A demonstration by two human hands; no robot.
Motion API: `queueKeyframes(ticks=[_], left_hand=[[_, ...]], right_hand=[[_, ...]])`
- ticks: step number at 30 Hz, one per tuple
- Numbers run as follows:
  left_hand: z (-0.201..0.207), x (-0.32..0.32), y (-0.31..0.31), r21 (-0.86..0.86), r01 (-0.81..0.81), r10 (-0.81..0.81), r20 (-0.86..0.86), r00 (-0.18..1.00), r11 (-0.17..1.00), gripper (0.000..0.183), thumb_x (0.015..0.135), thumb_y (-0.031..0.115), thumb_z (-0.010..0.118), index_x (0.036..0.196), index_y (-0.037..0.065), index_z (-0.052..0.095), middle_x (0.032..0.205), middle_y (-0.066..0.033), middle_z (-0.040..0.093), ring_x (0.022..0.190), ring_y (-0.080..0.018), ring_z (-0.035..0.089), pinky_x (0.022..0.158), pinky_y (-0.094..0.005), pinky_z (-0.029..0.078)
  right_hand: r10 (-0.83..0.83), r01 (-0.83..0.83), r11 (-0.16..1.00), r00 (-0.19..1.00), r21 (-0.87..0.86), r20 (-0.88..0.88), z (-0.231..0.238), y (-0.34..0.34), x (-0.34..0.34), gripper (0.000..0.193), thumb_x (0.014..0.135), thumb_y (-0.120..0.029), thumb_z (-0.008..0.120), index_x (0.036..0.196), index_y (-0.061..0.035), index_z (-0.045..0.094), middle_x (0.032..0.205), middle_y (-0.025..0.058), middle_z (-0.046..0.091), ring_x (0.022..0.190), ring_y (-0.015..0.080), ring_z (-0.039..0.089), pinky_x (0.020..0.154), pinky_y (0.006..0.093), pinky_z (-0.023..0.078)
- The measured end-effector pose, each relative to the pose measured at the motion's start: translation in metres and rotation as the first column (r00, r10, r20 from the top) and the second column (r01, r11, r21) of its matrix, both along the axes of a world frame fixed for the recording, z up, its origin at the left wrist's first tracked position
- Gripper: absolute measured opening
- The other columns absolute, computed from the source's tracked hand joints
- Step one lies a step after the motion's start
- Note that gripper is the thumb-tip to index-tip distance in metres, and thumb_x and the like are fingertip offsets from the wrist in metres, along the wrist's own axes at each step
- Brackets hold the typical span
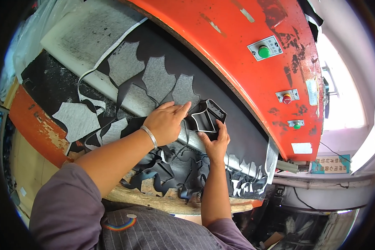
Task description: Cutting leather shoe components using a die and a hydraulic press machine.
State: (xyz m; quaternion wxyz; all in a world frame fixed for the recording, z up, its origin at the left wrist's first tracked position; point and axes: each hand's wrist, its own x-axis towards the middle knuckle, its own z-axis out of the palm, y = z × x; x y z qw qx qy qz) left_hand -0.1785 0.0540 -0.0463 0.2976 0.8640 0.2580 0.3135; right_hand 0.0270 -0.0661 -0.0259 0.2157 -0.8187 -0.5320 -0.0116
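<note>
A metal cutting die (207, 116) with a wavy outline and inner braces stands on a dark sheet of material (233, 121). My right hand (216, 143) grips its near side, thumb at the lower edge and fingers at the right corner. My left hand (166, 121) lies with fingers stretched out over the sheet, just left of the die. It wears a silver bangle (149, 136) at the wrist. Beyond that hand, grey die-shaped cut-outs (158, 77) show in a row through the sheet. One loose grey cut piece (76, 121) rests farther left.
Above the work hangs a large orange press body (221, 37) with a green button (263, 51) and a red button (286, 98). Dark scraps (162, 171) heap along the near side, by a worn wooden edge (154, 200). A pale board (83, 37) reaches to the upper left.
</note>
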Motion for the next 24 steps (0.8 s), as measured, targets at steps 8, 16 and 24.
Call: queueKeyframes(ticks=[8, 16, 24], left_hand=[[-0.001, 0.002, -0.001, 0.057, -0.033, 0.035, -0.026, 0.999, 0.998, 0.061, 0.078, 0.005, 0.052, 0.137, -0.005, 0.036, 0.11, -0.0075, 0.067, 0.111, -0.0234, 0.057, 0.106, -0.0401, 0.036], [0.012, 0.007, 0.003, 0.009, -0.028, 0.028, -0.027, 0.999, 1.0, 0.059, 0.077, 0.005, 0.052, 0.134, -0.006, 0.039, 0.109, -0.0067, 0.068, 0.11, -0.0219, 0.058, 0.105, -0.0397, 0.038], [0.028, 0.021, -0.016, 0.021, -0.047, 0.048, -0.052, 0.997, 0.999, 0.06, 0.077, 0.006, 0.051, 0.134, -0.006, 0.039, 0.108, -0.0065, 0.069, 0.108, -0.0236, 0.059, 0.104, -0.0404, 0.038]], right_hand=[[-0.025, 0.025, 1.0, 1.0, 0.009, -0.016, -0.001, 0.0, -0.001, 0.075, 0.062, -0.046, 0.083, 0.119, -0.0065, 0.055, 0.121, 0.018, 0.058, 0.126, 0.035, 0.045, 0.103, 0.0452, 0.028], [-0.003, 0.003, 1.0, 0.999, 0.0, 0.045, 0.006, 0.006, 0.005, 0.076, 0.062, -0.051, 0.082, 0.118, -0.0071, 0.057, 0.116, 0.0134, 0.062, 0.13, 0.0337, 0.042, 0.103, 0.0465, 0.027], [0.031, -0.032, 0.999, 0.996, 0.002, 0.082, 0.021, -0.014, 0.019, 0.081, 0.064, -0.054, 0.079, 0.125, -0.0076, 0.053, 0.119, 0.0136, 0.06, 0.128, 0.0347, 0.043, 0.102, 0.0467, 0.029]])
